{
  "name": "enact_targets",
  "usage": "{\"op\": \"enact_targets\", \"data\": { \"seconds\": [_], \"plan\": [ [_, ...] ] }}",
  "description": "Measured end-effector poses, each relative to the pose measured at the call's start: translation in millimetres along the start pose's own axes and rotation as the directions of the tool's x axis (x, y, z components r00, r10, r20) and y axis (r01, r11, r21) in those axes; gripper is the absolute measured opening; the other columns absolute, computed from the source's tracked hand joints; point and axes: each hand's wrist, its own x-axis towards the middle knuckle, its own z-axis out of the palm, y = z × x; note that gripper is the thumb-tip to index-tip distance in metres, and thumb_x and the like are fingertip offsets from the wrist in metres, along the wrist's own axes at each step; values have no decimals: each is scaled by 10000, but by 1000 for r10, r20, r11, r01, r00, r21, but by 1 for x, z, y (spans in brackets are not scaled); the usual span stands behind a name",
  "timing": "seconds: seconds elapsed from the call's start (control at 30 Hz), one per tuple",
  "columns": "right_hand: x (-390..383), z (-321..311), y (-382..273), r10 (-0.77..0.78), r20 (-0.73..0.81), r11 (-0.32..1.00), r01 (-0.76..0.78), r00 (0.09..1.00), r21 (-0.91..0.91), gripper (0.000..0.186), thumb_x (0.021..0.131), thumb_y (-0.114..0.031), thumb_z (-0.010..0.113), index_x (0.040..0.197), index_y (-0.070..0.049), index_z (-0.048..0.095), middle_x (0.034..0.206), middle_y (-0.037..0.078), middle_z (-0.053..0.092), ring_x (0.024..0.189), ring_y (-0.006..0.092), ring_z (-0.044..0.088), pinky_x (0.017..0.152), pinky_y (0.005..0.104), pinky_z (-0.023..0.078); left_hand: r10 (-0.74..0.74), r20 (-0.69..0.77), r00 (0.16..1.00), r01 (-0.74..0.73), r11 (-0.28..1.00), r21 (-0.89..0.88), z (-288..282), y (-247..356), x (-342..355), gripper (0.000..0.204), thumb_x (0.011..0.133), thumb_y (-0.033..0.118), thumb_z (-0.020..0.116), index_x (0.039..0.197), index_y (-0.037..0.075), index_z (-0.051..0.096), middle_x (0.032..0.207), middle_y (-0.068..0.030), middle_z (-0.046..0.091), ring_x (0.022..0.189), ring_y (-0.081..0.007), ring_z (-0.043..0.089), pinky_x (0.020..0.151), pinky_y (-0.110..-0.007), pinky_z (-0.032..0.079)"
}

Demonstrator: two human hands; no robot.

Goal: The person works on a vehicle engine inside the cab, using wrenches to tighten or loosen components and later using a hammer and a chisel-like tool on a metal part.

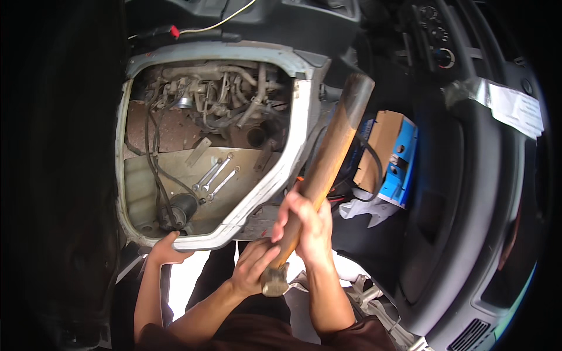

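A hammer point(328, 167) with a thick wooden handle slants up to the right, its dark handle end point(358, 96) far from me and its metal head point(275, 281) close to me. My right hand point(313, 231) is closed round the lower middle of the handle. Nearer the head, my left hand point(254, 266) grips the handle from its left side, with the palm side hidden. To the left of the hammer is an opening with a pale metal rim point(298, 123), and engine parts point(222, 88) show inside it.
Another person's hand point(170, 248) rests on the rim's near edge. Inside the opening lie three wrenches point(224, 182), a flat metal strip point(198, 152) and hoses. A blue and brown cardboard box point(386, 155) stands right of the hammer. A dark door panel point(439, 175) bounds the right side.
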Motion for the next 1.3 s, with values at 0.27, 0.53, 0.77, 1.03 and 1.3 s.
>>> {"op": "enact_targets", "data": {
  "seconds": [0.27, 0.53, 0.77, 1.03, 1.3],
  "plan": [
    [43, -64, -67, -396, -97, 812, 299, 913, -501, 178, 878, -164, 673, 938, -29, 573, 645, 67, 578, 475, 175, 584, 458, 320, 492, -271, 201, 941, 250, 960, 125, 20, 20, 22, 589, 891, 64, 776, 1437, -28, 576, 1285, -204, 689, 1134, -374, 702, 975, -433, 575],
    [126, -108, -109, -530, 160, 616, 508, 833, -602, 150, 783, 3, 680, 922, -21, 628, 867, 85, 690, 870, 186, 704, 833, 364, 535, -732, -140, 667, 732, 609, 306, -94, -69, 63, 261, 1036, 159, 568, 1215, 14, 690, 919, -222, 754, 863, -398, 744, 801, -479, 565],
    [168, -161, -30, -421, 205, 292, 346, 884, -892, 260, 799, -30, 759, 1038, -27, 656, 1010, 91, 686, 982, 242, 674, 951, 375, 529, -907, 135, 400, 555, 357, 752, -104, -206, 75, 279, 933, 124, 611, 1138, 22, 769, 1172, -285, 736, 1116, -465, 708, 1014, -520, 540],
    [95, -143, 24, -627, -104, 385, 191, 772, -903, 453, 977, -84, 730, 1382, 57, 585, 1216, 189, 718, 1152, 287, 683, 1036, 387, 509, -905, 65, 421, 446, 268, 854, -69, -273, 46, 268, 954, 83, 581, 1126, 44, 783, 1291, -205, 723, 1214, -390, 699, 1014, -475, 564],
    [19, -111, 34, -708, -267, 583, 327, 654, -744, 217, 1074, -44, 558, 1255, 53, 626, 917, 91, 686, 717, 115, 640, 693, 260, 532, -855, 255, 451, 217, 382, 898, -63, -291, 32, 273, 988, 109, 554, 1132, 3, 760, 1216, -216, 744, 1128, -370, 739, 951, -492, 592]
  ]
}}
